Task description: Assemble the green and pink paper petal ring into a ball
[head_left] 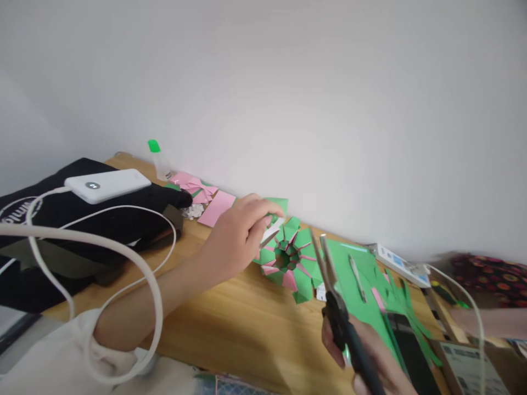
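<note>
Currently, a small white flat piece (276,226) is pinched between the thumb and forefinger of the left hand (239,233), whose fingertips are closed on it; its material cannot be told. Just beneath and beside that hand, a ring of folded green and pink paper (303,265) is laid on the light-brown wooden table (230,318), near the wall. In the right hand (385,345), black-handled metal scissors (338,318) are gripped, the fingers being curled about the handles; the blades are pointed upward and held slightly apart. To the right of the ring, a slim pale pen (357,278) is rested on green paper sheets (343,255), with a dark phone (411,345) placed nearer. Farther left, a flat pink paper rectangle (217,208) is seen.
</note>
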A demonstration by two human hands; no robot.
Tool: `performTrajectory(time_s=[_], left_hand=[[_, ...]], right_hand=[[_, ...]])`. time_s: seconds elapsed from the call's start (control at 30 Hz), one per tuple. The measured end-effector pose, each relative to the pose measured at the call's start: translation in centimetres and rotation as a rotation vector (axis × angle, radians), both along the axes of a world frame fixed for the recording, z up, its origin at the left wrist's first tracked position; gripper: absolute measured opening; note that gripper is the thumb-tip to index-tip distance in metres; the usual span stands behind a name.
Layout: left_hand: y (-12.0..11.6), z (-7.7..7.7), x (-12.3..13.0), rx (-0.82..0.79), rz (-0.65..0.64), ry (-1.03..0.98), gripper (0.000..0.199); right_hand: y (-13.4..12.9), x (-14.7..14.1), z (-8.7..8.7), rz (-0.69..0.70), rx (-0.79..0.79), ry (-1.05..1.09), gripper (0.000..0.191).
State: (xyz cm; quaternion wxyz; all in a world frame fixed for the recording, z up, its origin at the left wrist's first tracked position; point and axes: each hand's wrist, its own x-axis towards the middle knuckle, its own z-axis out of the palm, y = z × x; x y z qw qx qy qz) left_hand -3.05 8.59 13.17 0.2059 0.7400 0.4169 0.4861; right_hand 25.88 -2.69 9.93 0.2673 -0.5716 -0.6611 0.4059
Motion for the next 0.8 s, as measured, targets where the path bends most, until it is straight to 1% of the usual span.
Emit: performTrajectory(time_s=[0.1,0.23,0.37,0.5,0.63,0.8], left_hand=[[-0.3,0.3,0.2,0.043,0.024,0.01,0.027],[-0.7,0.6,0.2,0.044,0.018,0.017,0.028],[-0.7,0.1,0.2,0.125,0.009,0.029,0.027],[-0.6,-0.5,0.2,0.17,0.008,0.015,0.027],[-0.7,-0.4,0.2,0.195,0.02,0.039,0.028],[-0.7,-0.3,0.3,0.211,0.038,0.052,0.028]], right_hand=[[-0.3,0.8,0.6,0.024,-0.117,-0.19,0.061],[0.2,0.1,1.1,-0.03,-0.159,-0.304,0.059],[0.5,-0.9,1.9,-0.09,-0.113,-0.296,0.054],[0.7,-0.9,2.0,-0.104,-0.055,-0.291,0.05],[0.8,-1.0,2.3,-0.093,-0.032,-0.271,0.049],[0.4,-2.6,3.1,-0.198,0.015,-0.259,0.052]])
